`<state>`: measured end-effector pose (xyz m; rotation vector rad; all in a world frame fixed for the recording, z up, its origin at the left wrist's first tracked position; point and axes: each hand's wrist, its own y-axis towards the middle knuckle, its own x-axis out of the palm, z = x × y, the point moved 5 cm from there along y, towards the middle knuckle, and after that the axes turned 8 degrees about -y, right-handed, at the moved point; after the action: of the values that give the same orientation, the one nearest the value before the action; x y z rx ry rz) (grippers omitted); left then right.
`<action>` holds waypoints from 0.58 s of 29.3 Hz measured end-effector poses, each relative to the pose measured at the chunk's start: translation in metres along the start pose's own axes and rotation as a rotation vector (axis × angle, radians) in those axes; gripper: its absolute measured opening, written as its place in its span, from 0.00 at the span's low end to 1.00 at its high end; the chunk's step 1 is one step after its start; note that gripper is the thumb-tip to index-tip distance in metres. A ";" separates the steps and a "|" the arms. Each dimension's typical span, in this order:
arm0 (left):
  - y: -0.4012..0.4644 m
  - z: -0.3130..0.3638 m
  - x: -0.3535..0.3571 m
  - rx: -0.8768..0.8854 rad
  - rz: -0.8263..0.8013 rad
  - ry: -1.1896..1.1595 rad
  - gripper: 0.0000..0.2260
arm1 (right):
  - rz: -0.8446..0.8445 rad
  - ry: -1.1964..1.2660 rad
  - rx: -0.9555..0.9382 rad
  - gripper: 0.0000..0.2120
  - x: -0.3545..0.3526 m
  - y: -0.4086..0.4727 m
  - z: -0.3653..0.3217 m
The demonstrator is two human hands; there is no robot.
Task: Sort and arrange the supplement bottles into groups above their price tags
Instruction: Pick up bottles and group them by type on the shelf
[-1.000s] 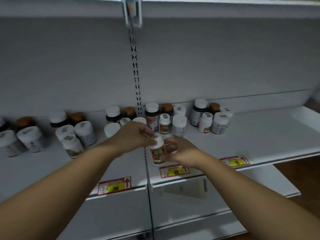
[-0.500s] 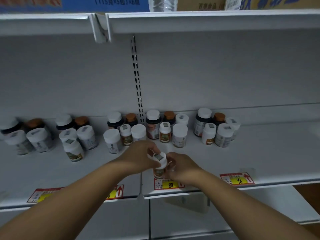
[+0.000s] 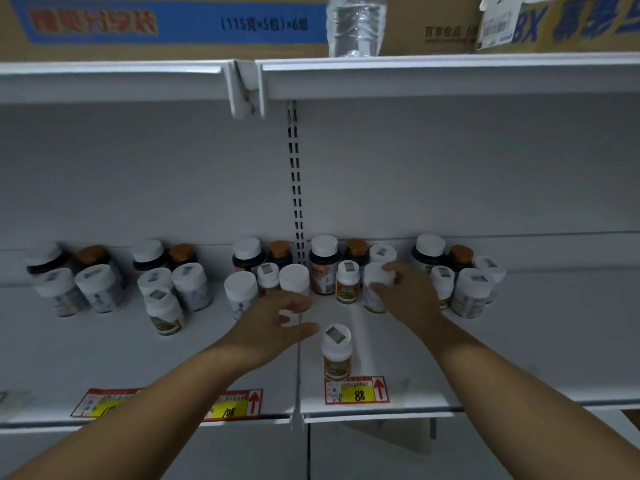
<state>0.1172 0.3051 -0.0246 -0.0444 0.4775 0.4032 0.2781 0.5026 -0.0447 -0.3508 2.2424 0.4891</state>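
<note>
A small white-capped bottle with an orange label stands upright and alone at the front of the shelf, directly behind the price tag marked 88, with neither hand touching it. The rest of the supplement bottles stand in loose clusters toward the back of the shelf. The right hand reaches up and away from the lone bottle into the cluster right of the slotted upright; its grip curls round a plain white bottle, thumb on one side near the cap and fingers wrapped over the far side. That bottle's long axis is upright, just right of a small orange-label bottle of the same look as the one at the front. The left hand hovers lower and to the left, its grip spread with fingers and thumb apart, holding nothing; a white-capped bottle stands just beyond its fingertips. For whatever goes next above the 88 tag, the small orange-label bottle lies between the two hands, slightly nearer the right, and would have to travel straight toward the person to join its match. The tag marked 108 sits partly under the left forearm.
</note>
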 end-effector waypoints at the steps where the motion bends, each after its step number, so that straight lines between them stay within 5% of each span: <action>1: 0.001 0.000 -0.005 0.003 0.056 -0.042 0.16 | 0.045 0.131 0.040 0.15 -0.008 -0.002 -0.005; 5: 0.005 0.007 -0.013 0.018 0.119 -0.183 0.25 | -0.010 0.674 0.026 0.08 -0.027 -0.021 -0.059; 10: -0.004 0.017 -0.031 0.105 0.129 -0.122 0.14 | -0.167 0.642 -0.121 0.07 -0.014 -0.046 -0.133; 17: -0.044 -0.049 -0.096 -0.045 0.237 -0.130 0.16 | -0.366 0.459 -0.130 0.13 0.060 -0.075 -0.196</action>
<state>0.0349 0.2222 -0.0264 -0.0049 0.3462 0.6453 0.1420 0.3418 0.0116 -1.0066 2.5043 0.3851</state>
